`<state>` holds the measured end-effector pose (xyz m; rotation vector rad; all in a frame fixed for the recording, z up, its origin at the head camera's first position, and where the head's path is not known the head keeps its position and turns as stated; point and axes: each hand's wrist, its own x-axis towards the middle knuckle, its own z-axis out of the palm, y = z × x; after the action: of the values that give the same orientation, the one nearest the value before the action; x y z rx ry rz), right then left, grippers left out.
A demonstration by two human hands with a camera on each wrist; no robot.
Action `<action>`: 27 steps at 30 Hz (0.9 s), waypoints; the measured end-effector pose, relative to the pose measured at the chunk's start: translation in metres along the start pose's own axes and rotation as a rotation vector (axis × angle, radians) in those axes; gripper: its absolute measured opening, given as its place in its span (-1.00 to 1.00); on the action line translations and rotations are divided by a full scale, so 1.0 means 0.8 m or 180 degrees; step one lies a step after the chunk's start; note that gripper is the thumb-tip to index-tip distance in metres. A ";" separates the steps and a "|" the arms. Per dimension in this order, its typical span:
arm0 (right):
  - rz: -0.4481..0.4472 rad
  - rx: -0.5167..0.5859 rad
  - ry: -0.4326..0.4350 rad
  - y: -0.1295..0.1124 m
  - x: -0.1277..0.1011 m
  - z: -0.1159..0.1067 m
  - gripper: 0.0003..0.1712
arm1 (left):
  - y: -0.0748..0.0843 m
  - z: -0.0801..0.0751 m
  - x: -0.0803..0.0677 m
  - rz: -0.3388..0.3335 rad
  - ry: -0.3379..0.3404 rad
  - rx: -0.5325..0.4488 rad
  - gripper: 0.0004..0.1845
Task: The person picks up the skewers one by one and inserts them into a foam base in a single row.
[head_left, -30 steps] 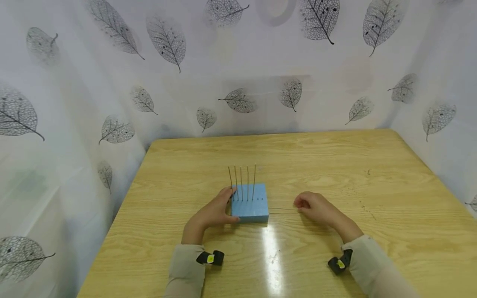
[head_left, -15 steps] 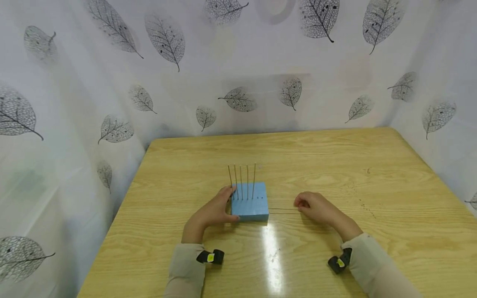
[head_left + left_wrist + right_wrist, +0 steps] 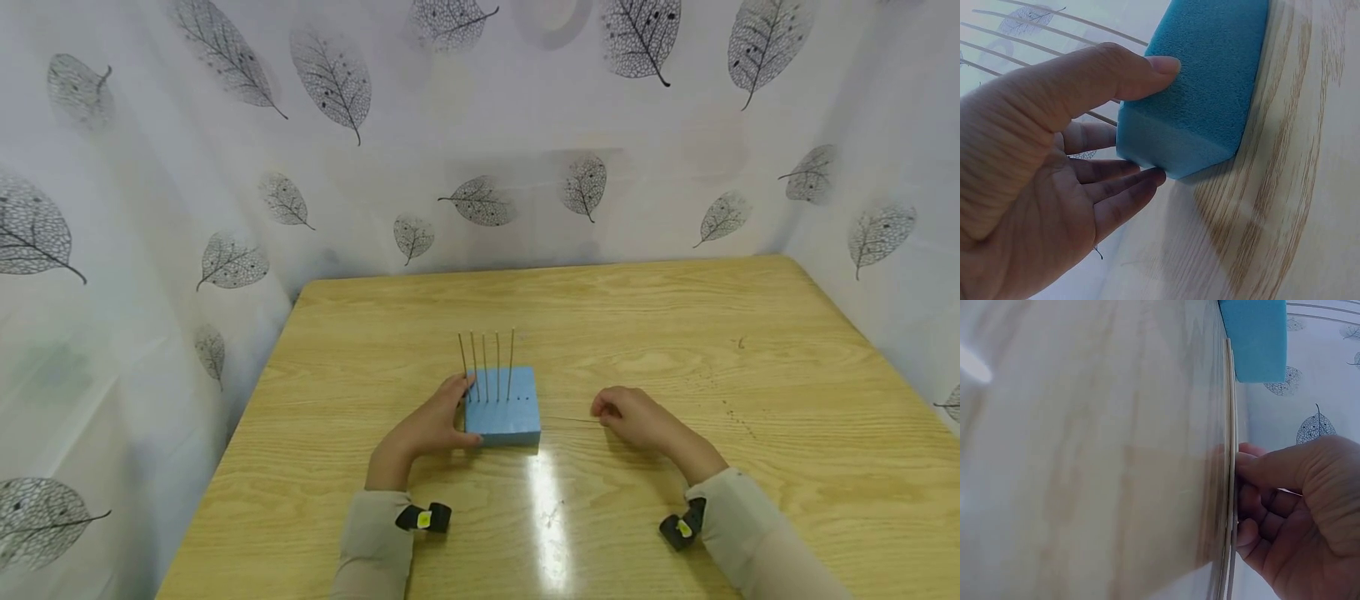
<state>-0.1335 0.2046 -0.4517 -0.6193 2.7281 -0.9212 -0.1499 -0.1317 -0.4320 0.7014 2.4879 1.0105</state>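
A blue foam block point(image 3: 517, 423) sits on the table near its middle, with several thin sticks point(image 3: 486, 367) standing in a row in its top. Small dark holes show to the right of that row. My left hand point(image 3: 423, 429) grips the block's left end. In the left wrist view its thumb presses the front face of the block point(image 3: 1210, 75) and the fingers reach the end. Right of the block, my right hand point(image 3: 641, 421) pinches a thin stick point(image 3: 572, 419) lying low along the table. The right wrist view shows thin sticks point(image 3: 1232, 406) side by side at the fingertips.
The wooden table point(image 3: 645, 317) has a bright glare strip in front of the block. Dark specks mark its right side. A white curtain point(image 3: 517, 108) printed with leaves hangs around the back and sides. Black wrist cameras point(image 3: 425, 518) sit on both sleeves.
Between block and right hand, the lower of two thin lines seen earlier no longer shows in the head view. Both hands and the block stay in place.
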 end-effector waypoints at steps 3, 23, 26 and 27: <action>-0.0004 -0.0056 0.0036 -0.002 0.000 -0.001 -0.87 | 0.001 0.000 0.000 0.0009 -0.0006 0.0019 0.01; -0.0377 -0.0167 0.0536 -0.020 0.004 -0.021 -0.85 | -0.002 0.001 -0.001 0.0034 -0.0020 0.0000 0.00; -0.0406 -0.0093 0.0609 -0.025 0.006 -0.021 -0.87 | -0.003 0.001 -0.001 0.0042 -0.0017 -0.0010 0.00; -0.0404 -0.0062 0.0622 -0.026 0.007 -0.021 -0.87 | -0.002 0.001 -0.001 0.0042 -0.0017 -0.0011 0.00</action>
<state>-0.1371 0.1961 -0.4258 -0.7509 2.9003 -1.0361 -0.1496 -0.1328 -0.4339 0.7193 2.4796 1.0160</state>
